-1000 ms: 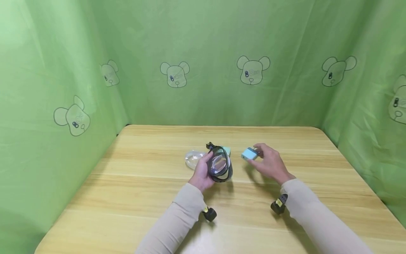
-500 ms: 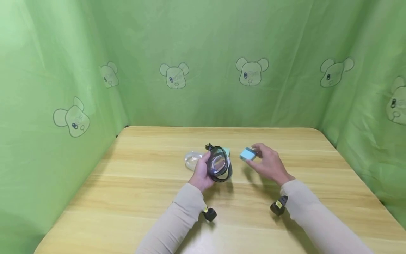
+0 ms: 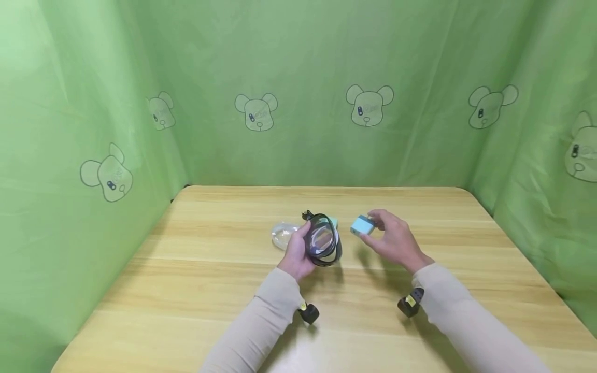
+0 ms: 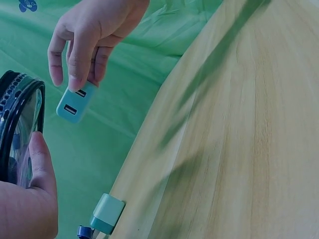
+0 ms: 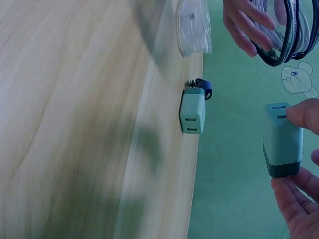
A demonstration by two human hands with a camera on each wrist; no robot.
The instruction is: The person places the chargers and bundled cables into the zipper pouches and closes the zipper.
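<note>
The right hand (image 3: 396,241) pinches a light-blue charger (image 3: 361,226) in a narrow grip, raised above the wooden surface (image 3: 186,290). Nearby, the left hand (image 3: 297,255) grips a clear, black-trimmed round pouch (image 3: 322,241). A second charger (image 5: 193,110) and a clear, rounded container (image 5: 193,30) rest on the surface.

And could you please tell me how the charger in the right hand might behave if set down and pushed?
The charger is probably stiff, showing no dent where the right hand pinches it. Its flat sides suggest sliding rather than rolling, and its smooth-looking casing might slip easily.
</note>
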